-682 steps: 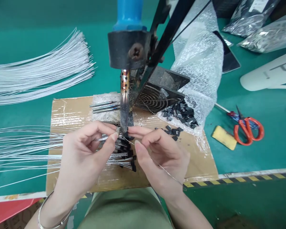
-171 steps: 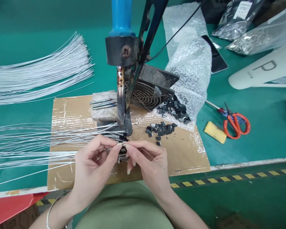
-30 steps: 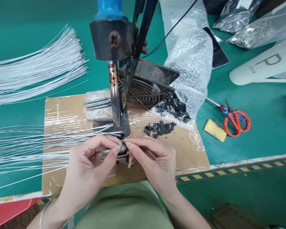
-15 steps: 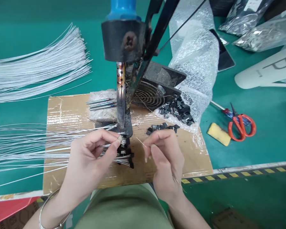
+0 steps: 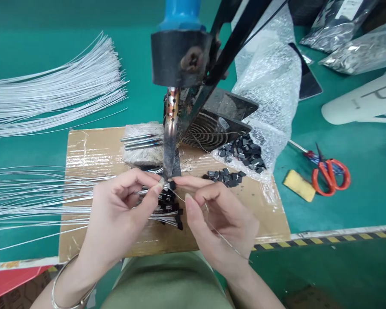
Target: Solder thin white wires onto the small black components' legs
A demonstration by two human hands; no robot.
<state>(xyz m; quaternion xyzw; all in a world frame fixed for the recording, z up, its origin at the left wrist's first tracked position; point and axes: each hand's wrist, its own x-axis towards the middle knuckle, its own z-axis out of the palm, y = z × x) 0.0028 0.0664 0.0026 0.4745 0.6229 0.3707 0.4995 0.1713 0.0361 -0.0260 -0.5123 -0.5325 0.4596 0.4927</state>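
My left hand (image 5: 119, 210) is closed in a pinch just below the tip of a soldering iron (image 5: 170, 150). Between its thumb and forefinger is what looks like the end of a thin white wire, with a small black connector (image 5: 171, 185) beside the fingertips; the fingers hide most of it. My right hand (image 5: 221, 219) grips a thin solder wire (image 5: 227, 241), which trails back past the wrist. Its front end bends toward the iron's tip, and the right forefinger reaches close to the left fingertips. White wires (image 5: 73, 210) with black connectors (image 5: 176, 214) lie under my left hand.
Cardboard (image 5: 93, 150) covers the work spot. A fan (image 5: 209, 128) stands behind the iron. Loose black connectors (image 5: 227, 177) and a bubble-wrap bag (image 5: 266, 90) lie right, near red-handled scissors (image 5: 331, 177) and a yellow sponge (image 5: 299, 185). A white wire bundle (image 5: 67, 90) lies back left.
My right hand has moved left and brought the solder wire to the left fingertips under the iron. The left hand keeps its pinch. The whole view has shifted slightly.
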